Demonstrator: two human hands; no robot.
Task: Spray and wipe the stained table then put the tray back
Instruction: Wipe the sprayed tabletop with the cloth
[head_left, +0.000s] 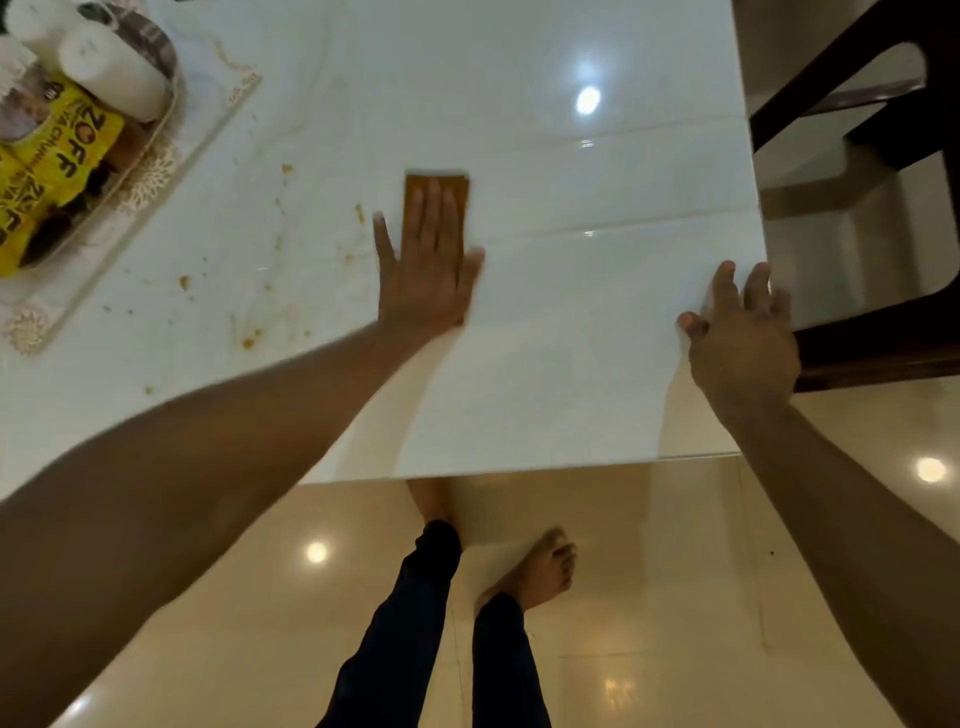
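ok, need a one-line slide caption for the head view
Left hand presses an orange cloth flat on the stained white table; right hand rests at its edge.

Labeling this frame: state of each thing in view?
table: brown stains left of the cloth, unwiped
cloth: flat on table under left hand
left hand: pressing cloth, fingers straight
right hand: resting on table's right edge
tray: far left, loaded

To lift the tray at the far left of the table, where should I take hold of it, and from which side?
Grip the tray by its raised rim on the two long sides, coming from above with both hands. It is long, shallow and loaded with white rolls and yellow packets, so one end alone would likely tip it. Its left part is out of view.
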